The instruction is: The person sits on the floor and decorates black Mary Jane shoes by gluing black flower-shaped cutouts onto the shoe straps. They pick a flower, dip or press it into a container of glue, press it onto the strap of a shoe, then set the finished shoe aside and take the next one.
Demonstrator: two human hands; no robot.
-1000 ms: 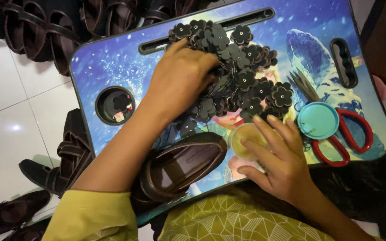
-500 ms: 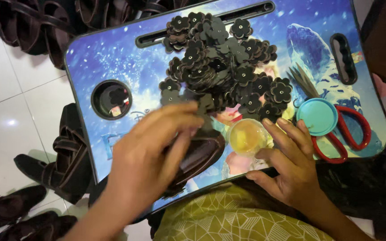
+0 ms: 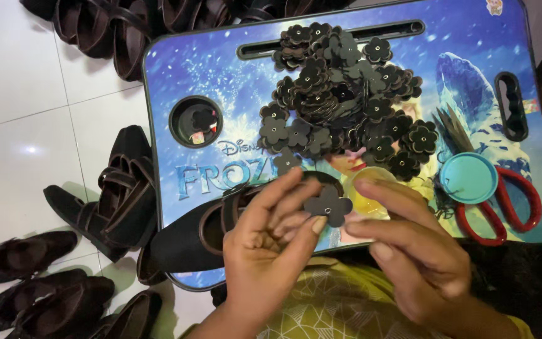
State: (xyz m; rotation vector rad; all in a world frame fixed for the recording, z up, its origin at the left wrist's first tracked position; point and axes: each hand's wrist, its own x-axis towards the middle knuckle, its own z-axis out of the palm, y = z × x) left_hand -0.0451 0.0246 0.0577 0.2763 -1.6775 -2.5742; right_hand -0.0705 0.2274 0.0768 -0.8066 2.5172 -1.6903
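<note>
Covering most of the view, the surface (image 3: 221, 75) is a glossy lap tray printed in icy blues, with a round cup hole (image 3: 196, 121), long slots and rounded corners; it sits over white floor tiles (image 3: 20, 81) where dark strappy shoes (image 3: 120, 194) lie scattered to the left. A second ago the left hand was buried in the flower pile, and half a second ago it was pulling back over the shoe; now it has come away with a single piece, so one flower is out of the heap and in hand for whatever is done to it. That pile (image 3: 346, 94) spreads over the tray's middle: flat, matte, dark cut-outs with scalloped petals and a small pale dot at each centre. A dark shoe (image 3: 186, 242) rests on the tray's near edge. The left hand (image 3: 271, 251) pinches one flower (image 3: 329, 205) by its lower petals, fingers closed on it, while the right hand (image 3: 415, 251) meets it from the other side, fingertip touching the petal edge. Right of them sit a teal round lid (image 3: 468, 177), red-handled scissors (image 3: 515, 201) and a small yellowish pot (image 3: 371, 194), partly hidden.
</note>
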